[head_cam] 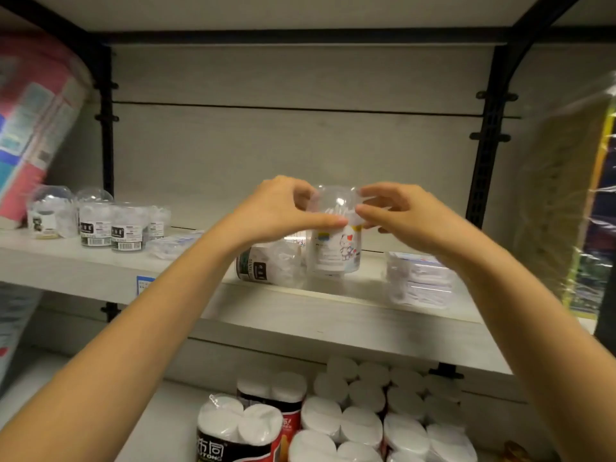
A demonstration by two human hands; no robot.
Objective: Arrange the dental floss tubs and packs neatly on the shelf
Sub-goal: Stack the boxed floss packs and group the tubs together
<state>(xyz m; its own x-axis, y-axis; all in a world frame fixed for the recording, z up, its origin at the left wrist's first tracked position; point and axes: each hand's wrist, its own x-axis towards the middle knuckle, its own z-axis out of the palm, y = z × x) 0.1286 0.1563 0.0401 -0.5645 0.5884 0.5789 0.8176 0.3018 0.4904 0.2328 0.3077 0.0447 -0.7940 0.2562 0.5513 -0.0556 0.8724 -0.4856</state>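
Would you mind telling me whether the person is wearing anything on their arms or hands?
Nothing visible is worn. The left hand and right hand are bare: no gloves, and no rings, watch or bracelets that I can see. Both forearms are uncovered down to the frame edge, with no sleeve in view.

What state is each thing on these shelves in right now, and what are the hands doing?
Cartoon-label tub: upright, gripped at its clear dome.
Left hand: fingers closed on the dome.
Right hand: fingers closed on the dome.
Dark-label tub: lying on its side.
Left tubs: upright, grouped.
Floss packs: stacked flat.
Tissue rolls: wrapped, below.
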